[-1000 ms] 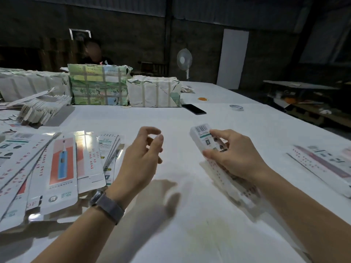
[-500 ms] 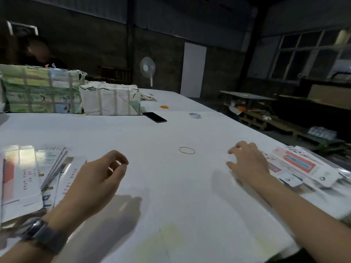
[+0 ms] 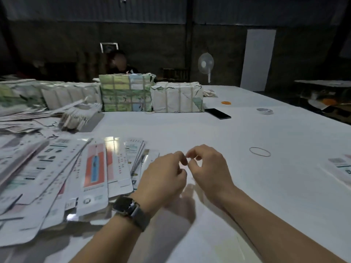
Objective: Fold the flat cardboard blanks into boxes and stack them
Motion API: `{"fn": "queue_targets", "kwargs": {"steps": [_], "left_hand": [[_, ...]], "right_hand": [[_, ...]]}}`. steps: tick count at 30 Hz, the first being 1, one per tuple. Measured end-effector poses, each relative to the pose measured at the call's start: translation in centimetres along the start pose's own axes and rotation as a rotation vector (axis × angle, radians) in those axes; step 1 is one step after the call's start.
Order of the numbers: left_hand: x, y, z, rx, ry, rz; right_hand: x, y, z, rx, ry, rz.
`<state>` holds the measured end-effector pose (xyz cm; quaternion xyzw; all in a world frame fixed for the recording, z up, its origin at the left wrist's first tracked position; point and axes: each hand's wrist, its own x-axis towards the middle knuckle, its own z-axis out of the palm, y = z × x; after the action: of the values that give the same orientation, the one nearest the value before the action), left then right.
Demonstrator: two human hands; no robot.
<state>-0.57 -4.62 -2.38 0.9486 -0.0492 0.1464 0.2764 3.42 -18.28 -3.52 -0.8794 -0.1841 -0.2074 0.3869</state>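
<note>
Head view: the left hand (image 3: pixel 161 179) and right hand (image 3: pixel 207 168) hover over the white table (image 3: pixel 247 186) with curled fingertips nearly meeting; both hold no cardboard, though whether something tiny is pinched between them I cannot tell. The flat blanks (image 3: pixel 57 179) lie fanned just left of the left wrist. A rubber band (image 3: pixel 259 151) lies to the right, folded boxes (image 3: pixel 341 166) at the right edge.

flat blanks (image 3: pixel 62 179) | white, printed, one orange-panelled | fanned overlapping pile | table's left side

Bare forearms, no sleeves; dark wristwatch (image 3: pixel 131 209) with grey strap on left wrist
</note>
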Motion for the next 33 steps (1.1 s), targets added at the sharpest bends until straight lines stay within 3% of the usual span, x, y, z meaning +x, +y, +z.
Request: {"fn": "queue_targets", "kwargs": {"steps": [5,10,15,19,23,25,28,33], "left_hand": [[0.3,-1.3,-1.8,0.359,0.127,-0.085],[0.4,-4.1,-3.6,0.439,-0.101,-0.359],[0.6,-4.7,-3.3,0.417,-0.223,-0.297],[0.7,-4.2,-4.1,0.218,-0.194,-0.201],[0.0,-0.8,-3.8,0.113,0.141,-0.037],[-0.8,1.3,-2.8,-0.002,0.257,0.172],[-1.8,3.3,-1.0,-0.266,0.276,0.414],[-2.3,4.0,0.1,-0.813,0.209,0.320]], "right_hand": [[-0.8,0.5,0.4,0.031,0.027,-0.134],[-1.5,0.9,0.5,0.046,-0.057,-0.123],[-1.8,0.7,0.5,0.044,-0.100,-0.122],[-1.8,0.6,0.5,0.052,-0.104,-0.120],[-1.7,0.3,0.7,0.126,-0.098,-0.085],[-1.3,-0.2,0.7,0.330,-0.093,-0.010],[-0.6,-0.9,0.6,0.682,-0.131,0.102],[-0.2,-0.5,-1.0,1.020,-0.111,0.270]]}}
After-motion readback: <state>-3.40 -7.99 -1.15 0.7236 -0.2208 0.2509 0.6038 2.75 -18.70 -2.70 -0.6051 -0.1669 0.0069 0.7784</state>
